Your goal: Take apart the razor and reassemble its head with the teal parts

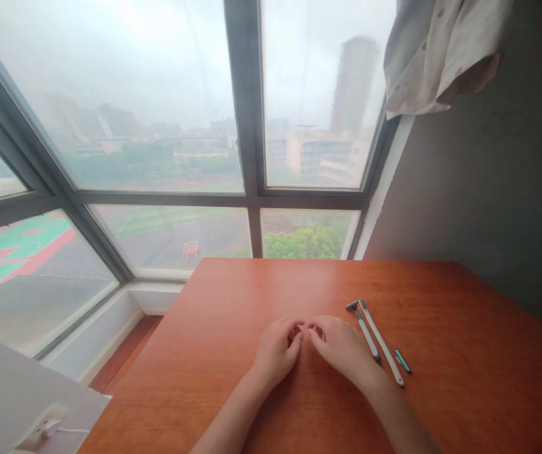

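Both hands rest on the reddish-brown wooden table, fingertips almost meeting. My left hand (278, 347) is loosely curled, with a gap between thumb and fingers and nothing visible in it. Mirroring it, my right hand (340, 343) is also half curled, thumb apart from the fingers and holding nothing visible. Just right of that hand lies a razor (365, 332) with a grey-white handle, its head pointing away from me. Beside it is a long, slim white stick (382, 345) with a dark far end. Further right sits a small green-and-black piece like a razor cartridge (402, 360).
The wooden table (233, 290) reaches to large grey-framed windows (247, 126). A dark wall (479, 189) stands at the right, with a light curtain (441, 57) hanging above. At the lower left, a white plug (51, 429) sits in a wall socket.
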Demonstrator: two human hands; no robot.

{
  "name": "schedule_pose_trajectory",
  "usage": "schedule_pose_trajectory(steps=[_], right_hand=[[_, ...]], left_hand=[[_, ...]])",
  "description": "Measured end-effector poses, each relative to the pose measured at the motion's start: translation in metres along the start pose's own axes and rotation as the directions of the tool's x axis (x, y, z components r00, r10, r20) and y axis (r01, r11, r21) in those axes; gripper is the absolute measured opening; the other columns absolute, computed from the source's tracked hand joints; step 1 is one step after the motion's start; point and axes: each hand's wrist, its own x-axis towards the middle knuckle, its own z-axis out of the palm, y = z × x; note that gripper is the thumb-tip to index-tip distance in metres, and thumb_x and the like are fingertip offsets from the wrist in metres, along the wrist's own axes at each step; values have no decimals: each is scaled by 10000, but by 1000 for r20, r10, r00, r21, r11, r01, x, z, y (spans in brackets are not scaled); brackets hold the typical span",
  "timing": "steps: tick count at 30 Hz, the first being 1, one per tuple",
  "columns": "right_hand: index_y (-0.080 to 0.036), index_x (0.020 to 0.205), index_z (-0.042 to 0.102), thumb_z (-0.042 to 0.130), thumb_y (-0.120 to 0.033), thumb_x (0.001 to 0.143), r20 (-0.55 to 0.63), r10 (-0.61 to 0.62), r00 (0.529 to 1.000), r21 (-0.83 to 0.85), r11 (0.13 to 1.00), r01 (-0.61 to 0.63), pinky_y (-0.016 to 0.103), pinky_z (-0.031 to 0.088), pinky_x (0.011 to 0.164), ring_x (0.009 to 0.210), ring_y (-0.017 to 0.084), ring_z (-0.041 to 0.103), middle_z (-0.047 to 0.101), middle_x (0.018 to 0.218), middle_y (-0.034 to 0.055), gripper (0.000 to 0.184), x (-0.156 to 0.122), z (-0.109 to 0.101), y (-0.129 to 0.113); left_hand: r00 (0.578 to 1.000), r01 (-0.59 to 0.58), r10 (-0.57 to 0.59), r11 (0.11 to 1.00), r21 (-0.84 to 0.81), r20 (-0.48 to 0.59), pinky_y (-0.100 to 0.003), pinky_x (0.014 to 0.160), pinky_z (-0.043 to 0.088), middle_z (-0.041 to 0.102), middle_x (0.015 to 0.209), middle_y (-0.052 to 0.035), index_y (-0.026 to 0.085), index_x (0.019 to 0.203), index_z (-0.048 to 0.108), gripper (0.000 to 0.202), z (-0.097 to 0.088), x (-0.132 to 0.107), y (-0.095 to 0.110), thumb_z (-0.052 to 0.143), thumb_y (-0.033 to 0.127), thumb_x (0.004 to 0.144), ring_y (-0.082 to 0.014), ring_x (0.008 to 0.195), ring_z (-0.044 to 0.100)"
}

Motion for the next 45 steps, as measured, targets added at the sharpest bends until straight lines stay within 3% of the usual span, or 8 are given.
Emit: schedule_pose_trajectory(steps=[4,8,20,45], right_hand=[[-250,917,689,475,-287,867,-11,120,993,-36,992,-121,237,368,623,783,191,651,725,833,42,223,8,24,-3],[-253,899,678,450,-293,886,-71,94,993,-41,994,-97,236,354,621,784,184,648,720,832,33,232,4,34,1],[-228,830,664,423,-266,889,-83,-72,994,26,997,75,238,350,634,743,168,625,706,811,18,251,1,33,10],[-227,879,678,414,-268,894,-64,-91,994,22,995,92,244,387,695,809,182,641,712,857,33,268,1,31,11]], left_hand=[[1000,-21,20,998,52,20,-290,768,447,663,922,-45,227,1021,641,273,0,0,2,488,134,816,-194,825,581],[999,-23,20,995,99,29,-290,761,450,662,887,-42,215,997,637,239,1,1,1,488,147,822,-192,813,581],[999,-38,34,992,116,34,-292,744,452,655,870,-49,206,944,650,220,0,0,1,476,146,824,-196,807,581],[998,-41,34,991,124,56,-304,756,450,652,887,-54,211,925,637,221,-2,1,2,456,142,819,-206,836,580]])
